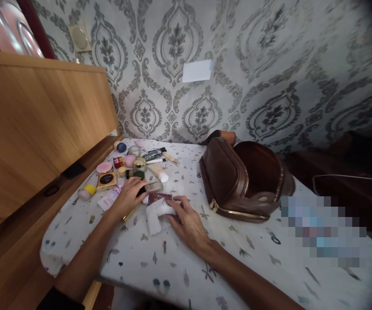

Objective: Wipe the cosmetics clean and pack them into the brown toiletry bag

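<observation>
My left hand [128, 196] rests low over the cloth, its fingers closed on the black cap end of a small clear bottle with beige contents [154, 186]. Just in front of it lies a dark red bottle [159, 197] with a white end. Across that bottle drapes a crumpled white wipe [156, 218], pinched at its right side by my right hand [186, 221]. The fingertips of this hand also come close to the red bottle; whether they touch it, I cannot tell. A gold-coloured slim stick [129, 215] pokes out beside my left wrist.
Several cosmetics stand beyond my left hand, among them a cream tube [158, 173], a gold-lidded jar [139, 163] and a square compact [107, 181]. An unzipped brown bag [223, 181] sits at the right. A wooden cabinet [43, 107] borders the left side; patterned wall rises behind.
</observation>
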The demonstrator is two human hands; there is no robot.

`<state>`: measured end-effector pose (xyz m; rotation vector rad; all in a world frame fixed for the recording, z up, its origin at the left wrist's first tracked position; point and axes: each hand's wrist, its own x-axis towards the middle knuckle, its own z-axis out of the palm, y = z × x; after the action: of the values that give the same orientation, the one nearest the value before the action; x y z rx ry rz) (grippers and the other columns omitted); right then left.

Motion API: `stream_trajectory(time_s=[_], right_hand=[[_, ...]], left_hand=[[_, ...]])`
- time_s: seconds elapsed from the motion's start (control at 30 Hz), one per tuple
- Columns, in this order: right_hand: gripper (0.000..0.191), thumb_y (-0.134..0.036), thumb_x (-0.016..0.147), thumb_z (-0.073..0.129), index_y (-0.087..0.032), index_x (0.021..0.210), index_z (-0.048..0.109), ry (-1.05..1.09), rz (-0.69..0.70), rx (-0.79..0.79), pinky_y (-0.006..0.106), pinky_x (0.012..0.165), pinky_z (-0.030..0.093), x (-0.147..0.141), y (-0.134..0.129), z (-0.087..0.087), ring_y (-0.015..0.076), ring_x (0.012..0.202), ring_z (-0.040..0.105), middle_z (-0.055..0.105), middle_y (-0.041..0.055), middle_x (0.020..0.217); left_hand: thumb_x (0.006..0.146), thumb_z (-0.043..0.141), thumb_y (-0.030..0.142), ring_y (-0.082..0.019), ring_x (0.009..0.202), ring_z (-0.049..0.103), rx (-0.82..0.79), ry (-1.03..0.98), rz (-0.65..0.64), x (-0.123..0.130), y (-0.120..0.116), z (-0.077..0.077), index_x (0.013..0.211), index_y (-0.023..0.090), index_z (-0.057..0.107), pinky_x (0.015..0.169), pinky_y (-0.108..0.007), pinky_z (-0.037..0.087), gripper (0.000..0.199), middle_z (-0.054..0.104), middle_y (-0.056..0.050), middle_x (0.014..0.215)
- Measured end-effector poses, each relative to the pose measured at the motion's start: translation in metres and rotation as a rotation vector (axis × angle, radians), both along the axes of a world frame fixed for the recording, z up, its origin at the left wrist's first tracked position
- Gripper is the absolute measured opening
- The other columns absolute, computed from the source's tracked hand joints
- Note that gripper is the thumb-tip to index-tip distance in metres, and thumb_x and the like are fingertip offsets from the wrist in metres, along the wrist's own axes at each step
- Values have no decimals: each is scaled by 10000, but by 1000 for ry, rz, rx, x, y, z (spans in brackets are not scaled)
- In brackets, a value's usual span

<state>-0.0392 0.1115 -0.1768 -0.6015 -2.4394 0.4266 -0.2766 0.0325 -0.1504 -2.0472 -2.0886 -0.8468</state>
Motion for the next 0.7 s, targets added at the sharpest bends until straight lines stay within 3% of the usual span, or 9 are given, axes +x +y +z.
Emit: stream_trajectory(time_s=[0.17,0.33,0.5,0.7], right_hand=[[254,-110,883,554,-215,1097,643,94,60,-60,321,715,598,2,0,2,180,831,671,569,92,1171],[228,-101,872,546,-222,1025,664,105,74,-96,303,713,579,2,1,4,163,794,654,585,77,1139],[227,-103,868,546,-222,1021,663,106,69,-107,296,702,569,1,3,2,158,779,638,583,73,1131],[221,-93,856,552,-220,996,666,110,70,-128,289,676,562,1,4,-1,139,706,614,582,67,1128]], left_hand=[[952,539,292,-300,1210,535,-14,10,19,0,0,-3,1133,191,666,1021,-469,456,243,678,-123,1131],[970,501,273,-289,1180,545,8,54,16,1,0,-4,1112,201,665,1015,-459,458,228,672,-113,1133],[971,489,267,-281,1128,550,14,103,-47,8,11,10,1109,225,670,999,-453,449,232,682,-98,1081],[971,483,275,-269,989,575,-71,129,-107,26,46,26,942,208,666,929,-428,454,197,677,-95,970]])
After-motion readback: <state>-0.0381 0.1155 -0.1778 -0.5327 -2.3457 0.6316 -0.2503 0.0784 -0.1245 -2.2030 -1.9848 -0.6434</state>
